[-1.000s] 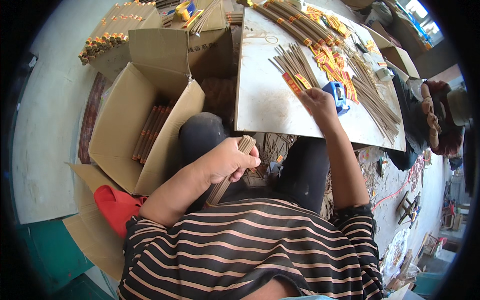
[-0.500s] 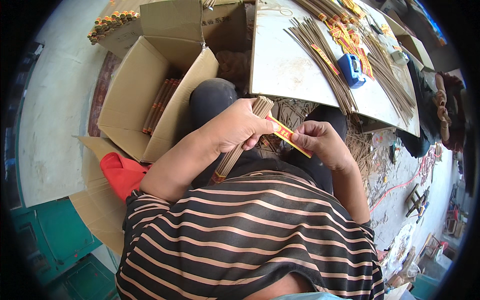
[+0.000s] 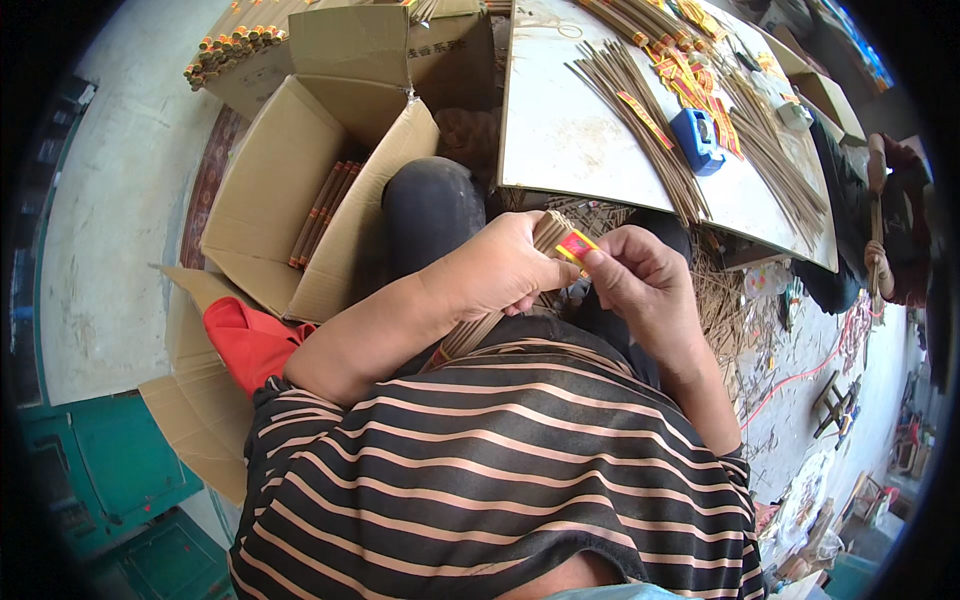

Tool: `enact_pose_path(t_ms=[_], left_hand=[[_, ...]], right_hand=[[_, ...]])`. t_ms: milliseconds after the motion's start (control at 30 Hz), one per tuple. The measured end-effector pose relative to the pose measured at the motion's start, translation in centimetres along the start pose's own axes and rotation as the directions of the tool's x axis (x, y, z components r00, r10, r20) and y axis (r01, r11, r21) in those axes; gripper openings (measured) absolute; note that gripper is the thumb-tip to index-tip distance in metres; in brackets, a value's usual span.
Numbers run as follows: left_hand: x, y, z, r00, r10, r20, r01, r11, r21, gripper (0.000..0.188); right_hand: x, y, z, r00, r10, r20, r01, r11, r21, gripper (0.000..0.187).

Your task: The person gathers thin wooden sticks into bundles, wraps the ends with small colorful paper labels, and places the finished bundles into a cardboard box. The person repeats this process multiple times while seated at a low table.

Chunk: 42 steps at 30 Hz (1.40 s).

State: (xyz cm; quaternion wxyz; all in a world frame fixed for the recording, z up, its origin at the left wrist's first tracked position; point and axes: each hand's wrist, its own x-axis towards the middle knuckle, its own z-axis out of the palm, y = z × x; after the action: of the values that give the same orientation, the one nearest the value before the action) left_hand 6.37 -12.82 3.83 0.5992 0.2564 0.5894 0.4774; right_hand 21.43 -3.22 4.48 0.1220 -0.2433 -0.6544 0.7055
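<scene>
Over my lap, my left hand (image 3: 512, 262) is closed round a bundle of thin brown incense sticks (image 3: 474, 336). The bundle tilts, its top end up and to the right, its lower end against my striped shirt. A red and yellow paper label (image 3: 575, 246) lies against the bundle near its top. One end of that label is pinched between the thumb and fingers of my right hand (image 3: 645, 280). The left fingers hide part of the label, so how far it goes round the sticks cannot be seen.
At the left stands an open cardboard box (image 3: 250, 200) with several wrapped bundles (image 3: 325, 215) inside. On the white table (image 3: 570, 130) lie loose sticks (image 3: 640, 125), paper labels (image 3: 705, 95) and a blue tape dispenser (image 3: 698, 142). A red cloth (image 3: 250, 340) hangs by my left elbow.
My right hand has moved up, bringing the label from stretched out to the right to up against the top of the bundle. The left hand has shifted slightly right with the sticks.
</scene>
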Motion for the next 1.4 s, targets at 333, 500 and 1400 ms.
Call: enact_pose_path(t_ms=[333,500,1400], left_hand=[[0.4,0.0,0.9,1.000,-0.006,-0.018,0.007,1.000,0.030,0.022],[0.6,0.0,1.0,0.999,-0.038,-0.032,0.041,0.991,0.125,0.026],[0.1,-1.4,0.5,0.970,0.139,0.198,-0.102,0.977,-0.189,0.034]], right_hand=[[1.1,0.9,1.1,0.987,-0.111,-0.114,0.084,0.973,-0.214,0.020],[1.2,1.0,0.9,0.987,-0.066,-0.150,0.036,0.981,-0.192,0.021],[1.0,1.8,-1.5,0.992,-0.109,-0.070,0.100,0.987,-0.125,0.024]])
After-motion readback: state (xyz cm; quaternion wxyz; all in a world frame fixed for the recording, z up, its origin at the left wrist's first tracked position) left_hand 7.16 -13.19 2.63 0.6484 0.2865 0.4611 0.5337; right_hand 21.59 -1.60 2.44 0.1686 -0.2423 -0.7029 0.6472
